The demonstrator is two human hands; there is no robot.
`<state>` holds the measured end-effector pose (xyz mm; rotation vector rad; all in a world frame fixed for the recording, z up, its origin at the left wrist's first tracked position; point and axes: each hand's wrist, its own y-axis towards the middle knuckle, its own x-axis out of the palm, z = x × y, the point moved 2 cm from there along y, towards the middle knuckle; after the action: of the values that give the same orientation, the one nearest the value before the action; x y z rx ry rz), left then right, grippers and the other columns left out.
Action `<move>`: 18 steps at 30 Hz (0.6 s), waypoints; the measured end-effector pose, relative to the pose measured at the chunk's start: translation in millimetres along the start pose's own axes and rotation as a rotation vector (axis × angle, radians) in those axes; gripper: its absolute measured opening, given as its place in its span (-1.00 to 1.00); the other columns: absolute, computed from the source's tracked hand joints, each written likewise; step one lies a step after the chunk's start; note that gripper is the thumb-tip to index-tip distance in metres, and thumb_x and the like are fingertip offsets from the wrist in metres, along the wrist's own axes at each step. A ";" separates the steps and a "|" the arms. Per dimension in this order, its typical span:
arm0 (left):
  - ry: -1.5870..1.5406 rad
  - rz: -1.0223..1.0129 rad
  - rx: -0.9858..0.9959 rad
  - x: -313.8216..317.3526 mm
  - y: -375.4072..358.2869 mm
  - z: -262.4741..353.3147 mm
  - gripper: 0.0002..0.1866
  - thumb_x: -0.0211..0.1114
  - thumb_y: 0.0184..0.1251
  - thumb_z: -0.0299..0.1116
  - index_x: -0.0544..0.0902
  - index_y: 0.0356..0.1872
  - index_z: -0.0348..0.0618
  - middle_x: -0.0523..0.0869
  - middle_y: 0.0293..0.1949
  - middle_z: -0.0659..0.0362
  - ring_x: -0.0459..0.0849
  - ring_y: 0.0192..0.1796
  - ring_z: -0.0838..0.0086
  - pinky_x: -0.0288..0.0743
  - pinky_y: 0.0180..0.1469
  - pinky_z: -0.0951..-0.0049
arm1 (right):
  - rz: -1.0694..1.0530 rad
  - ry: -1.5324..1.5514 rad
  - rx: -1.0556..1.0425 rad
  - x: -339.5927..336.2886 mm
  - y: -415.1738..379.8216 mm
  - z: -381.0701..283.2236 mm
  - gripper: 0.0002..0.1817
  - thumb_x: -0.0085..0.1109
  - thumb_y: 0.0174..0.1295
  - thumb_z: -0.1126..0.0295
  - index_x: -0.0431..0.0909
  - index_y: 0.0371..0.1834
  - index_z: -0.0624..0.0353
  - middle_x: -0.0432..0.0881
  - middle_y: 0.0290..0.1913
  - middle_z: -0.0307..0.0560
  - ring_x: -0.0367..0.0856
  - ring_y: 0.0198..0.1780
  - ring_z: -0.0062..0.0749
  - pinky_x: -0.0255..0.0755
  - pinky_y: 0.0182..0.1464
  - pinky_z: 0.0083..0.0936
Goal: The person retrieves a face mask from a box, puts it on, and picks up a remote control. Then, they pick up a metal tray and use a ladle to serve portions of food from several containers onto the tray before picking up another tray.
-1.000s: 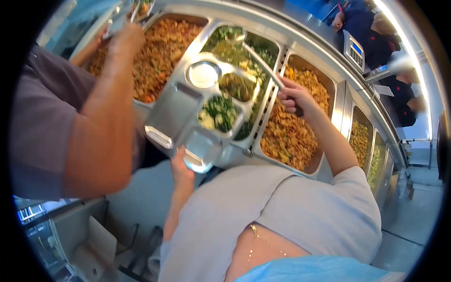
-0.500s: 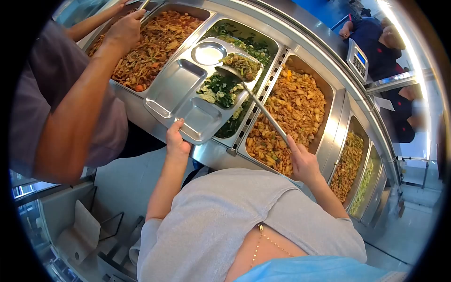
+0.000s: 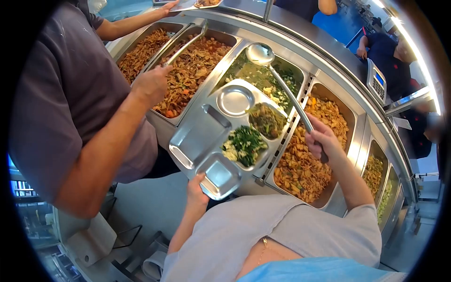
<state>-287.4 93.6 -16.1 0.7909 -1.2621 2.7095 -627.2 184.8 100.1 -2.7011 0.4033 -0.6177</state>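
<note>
My left hand [image 3: 197, 190] grips the near edge of a metal compartment tray [image 3: 195, 134], thumb on top. The tray is over the front of a pan of leafy greens in liquid [image 3: 244, 70]. One compartment holds dark greens with pale bits [image 3: 244, 144]; another holds a brownish-green vegetable dish [image 3: 268, 121]. The other compartments are bare metal. My right hand [image 3: 324, 138] is closed around the handle of a ladle [image 3: 260, 54]. Its bowl hangs beyond the tray, over the far end of the greens pan, and looks empty.
To the right is a pan of yellowish-brown chopped food [image 3: 305, 164], with smaller pans farther along. On the left, a co-worker's hand [image 3: 150, 87] holds a serving utensil over a reddish pan [image 3: 202, 61]. A display device [image 3: 377, 81] stands on the counter, and people are behind it.
The ladle has moved off the tray to the far end of the greens pan. The tray's two vegetable portions are now uncovered. A second tray has appeared in the co-worker's other hand.
</note>
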 end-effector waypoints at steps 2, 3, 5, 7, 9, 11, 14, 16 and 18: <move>-0.042 -0.099 -0.082 -25.5 15.6 -6.0 -0.67 0.02 0.14 -0.49 0.44 -0.03 -0.35 0.57 -0.11 0.00 0.59 -0.05 0.24 0.46 0.08 0.23 | 0.022 -0.199 0.005 5.4 38.7 -15.8 -0.36 0.01 0.21 0.44 0.04 0.38 0.09 0.36 -0.54 -0.30 0.29 -0.69 -0.72 0.19 -0.75 -0.77; -0.063 -0.074 -0.128 -33.8 20.1 -6.9 -0.66 0.02 0.14 -0.50 0.44 -0.03 -0.34 0.57 -0.11 0.00 0.59 -0.06 0.23 0.47 0.07 0.22 | 0.000 -0.439 -0.052 7.6 62.3 -25.3 -0.37 -0.05 0.20 0.49 0.06 0.38 0.10 0.34 -0.59 -0.32 0.27 -0.73 -0.72 0.20 -0.75 -0.75; -0.105 -0.027 -0.220 -40.5 27.3 -10.5 -0.65 0.03 0.12 -0.51 0.43 -0.02 -0.33 0.58 -0.13 0.01 0.60 -0.07 0.23 0.48 0.05 0.19 | 0.048 -0.929 -0.053 17.0 115.3 -43.1 -0.40 -0.09 0.20 0.47 0.11 0.37 0.02 0.43 -0.55 -0.24 0.36 -0.63 -0.63 0.33 -0.61 -0.66; -0.067 -0.128 -0.192 -43.7 37.2 -9.8 -0.68 0.04 0.14 -0.38 0.46 -0.08 -0.30 0.55 -0.18 0.00 0.57 -0.11 0.19 0.45 0.01 0.16 | 0.121 -1.395 -0.194 19.8 181.6 -45.6 -0.43 -0.14 0.22 0.44 0.12 0.35 -0.02 0.54 -0.24 0.02 0.51 -0.26 -0.32 0.42 -0.18 -0.38; -0.079 -0.193 -0.205 -55.7 47.2 -10.9 -0.67 0.05 0.15 -0.32 0.47 -0.09 -0.28 0.55 -0.20 0.00 0.56 -0.14 0.19 0.44 -0.03 0.18 | 0.178 -1.696 -0.323 15.6 257.9 -36.9 -0.43 -0.18 0.18 0.46 0.11 0.33 0.05 0.54 -0.16 0.16 0.57 -0.16 -0.12 0.44 -0.15 -0.22; -0.053 -0.070 -0.213 -53.4 44.6 1.6 -0.64 0.05 0.09 -0.49 0.43 -0.03 -0.27 0.56 -0.21 0.04 0.59 -0.15 0.22 0.49 -0.03 0.18 | 0.206 -1.825 -0.250 41.1 307.3 -40.6 -0.52 -0.14 0.12 0.49 0.30 0.18 0.21 0.58 -0.19 0.18 0.59 -0.21 -0.04 0.47 -0.21 -0.19; 0.072 0.042 -0.121 -39.0 37.4 21.2 -0.56 0.05 0.03 -0.61 0.39 0.04 -0.23 0.55 -0.18 0.08 0.58 -0.13 0.26 0.51 -0.04 0.22 | 0.197 -1.873 -0.114 65.9 374.5 -31.4 -0.64 -0.25 0.20 0.45 0.33 0.05 0.28 0.54 -0.07 0.21 0.52 -0.04 0.03 0.40 -0.05 -0.13; 0.198 -0.030 0.001 -48.6 38.0 18.7 -0.53 0.06 0.02 -0.62 0.38 0.06 -0.22 0.54 -0.15 0.08 0.56 -0.11 0.29 0.49 -0.04 0.24 | 0.140 -1.781 -0.179 72.1 416.7 -15.9 -0.68 -0.24 0.18 0.46 0.35 -0.03 0.35 0.56 -0.17 0.25 0.56 -0.12 0.05 0.44 -0.15 -0.14; 0.312 -0.047 0.064 -54.1 37.9 16.8 -0.50 0.07 0.01 -0.63 0.36 0.08 -0.22 0.53 -0.12 0.09 0.55 -0.08 0.32 0.48 -0.03 0.27 | 0.134 -1.497 -0.108 81.1 444.9 -4.6 -0.72 -0.21 0.16 0.50 0.40 -0.09 0.32 0.56 -0.43 0.21 0.61 -0.44 -0.04 0.46 -0.50 -0.23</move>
<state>-242.8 65.1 -59.1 0.3738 -1.0796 2.7099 -646.3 -245.6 -37.6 -2.3666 0.1596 1.4208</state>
